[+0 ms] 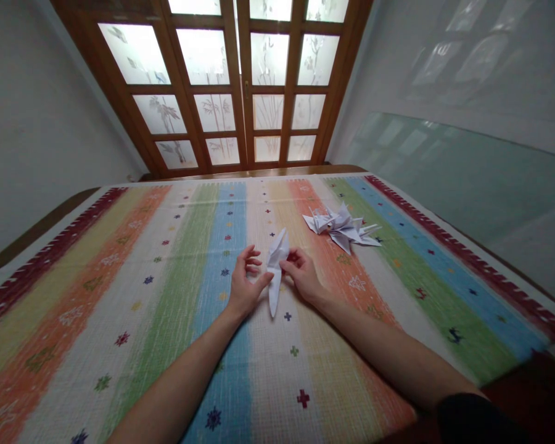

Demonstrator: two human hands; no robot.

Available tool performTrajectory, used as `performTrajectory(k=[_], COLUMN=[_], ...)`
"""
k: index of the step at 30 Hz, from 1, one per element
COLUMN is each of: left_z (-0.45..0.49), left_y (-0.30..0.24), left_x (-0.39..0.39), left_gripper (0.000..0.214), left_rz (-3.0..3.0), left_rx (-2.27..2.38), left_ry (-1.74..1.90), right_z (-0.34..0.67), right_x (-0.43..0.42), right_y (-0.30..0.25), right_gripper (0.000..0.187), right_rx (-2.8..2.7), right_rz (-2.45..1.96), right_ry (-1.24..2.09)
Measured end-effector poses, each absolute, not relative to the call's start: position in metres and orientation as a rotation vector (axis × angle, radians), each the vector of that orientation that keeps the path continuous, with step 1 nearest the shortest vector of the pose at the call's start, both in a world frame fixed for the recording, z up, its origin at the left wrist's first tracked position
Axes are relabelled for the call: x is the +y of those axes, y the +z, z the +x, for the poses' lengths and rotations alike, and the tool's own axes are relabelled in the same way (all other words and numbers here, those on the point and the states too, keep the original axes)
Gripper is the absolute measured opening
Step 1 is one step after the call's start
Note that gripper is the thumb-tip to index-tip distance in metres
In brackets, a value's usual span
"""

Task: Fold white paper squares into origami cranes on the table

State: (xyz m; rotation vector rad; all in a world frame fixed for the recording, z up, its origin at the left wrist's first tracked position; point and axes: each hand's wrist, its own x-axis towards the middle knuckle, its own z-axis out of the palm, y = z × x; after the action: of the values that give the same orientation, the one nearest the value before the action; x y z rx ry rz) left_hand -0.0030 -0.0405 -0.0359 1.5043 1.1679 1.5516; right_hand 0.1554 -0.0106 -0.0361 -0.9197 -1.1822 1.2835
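A narrow, pointed piece of folded white paper [276,264] stands out over the tablecloth between my two hands, one point away from me and one toward me. My right hand [304,275] pinches its right edge near the middle between thumb and fingers. On the other side, the thumb of my left hand [247,282] touches the paper's left edge. The left fingers are loosely bent and apart, off the paper. Several folded white paper cranes [340,227] lie in a cluster beyond my right hand, overlapping one another.
A striped, patterned tablecloth [176,290] covers the table. Past its far edge are wooden doors [240,123] with frosted panes. A pale glass panel [462,179] leans along the right wall.
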Motion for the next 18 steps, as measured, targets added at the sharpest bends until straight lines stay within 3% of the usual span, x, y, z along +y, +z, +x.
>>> performTrajectory(k=[3, 11, 18], left_z=[-0.0039, -0.0081, -0.0075], left_y=[-0.0381, -0.038, -0.0379], left_x=[-0.0406, -0.0441, -0.0447], left_gripper=[0.068, 0.051, 0.07], left_rz=[1.724, 2.172, 2.245], left_rx=[1.172, 1.258, 1.209], left_ry=[1.502, 1.527, 1.654], right_z=[0.1539, 0.158, 0.1552], right_x=[-0.0163, -0.0133, -0.0183], right_y=[-0.0317, -0.0281, -0.0247], right_gripper=[0.025, 0.029, 0.028], right_rx=[-1.336, -1.372, -1.438], right_rz=[-0.854, -0.809, -0.801], right_ry=[1.311, 1.361, 1.413])
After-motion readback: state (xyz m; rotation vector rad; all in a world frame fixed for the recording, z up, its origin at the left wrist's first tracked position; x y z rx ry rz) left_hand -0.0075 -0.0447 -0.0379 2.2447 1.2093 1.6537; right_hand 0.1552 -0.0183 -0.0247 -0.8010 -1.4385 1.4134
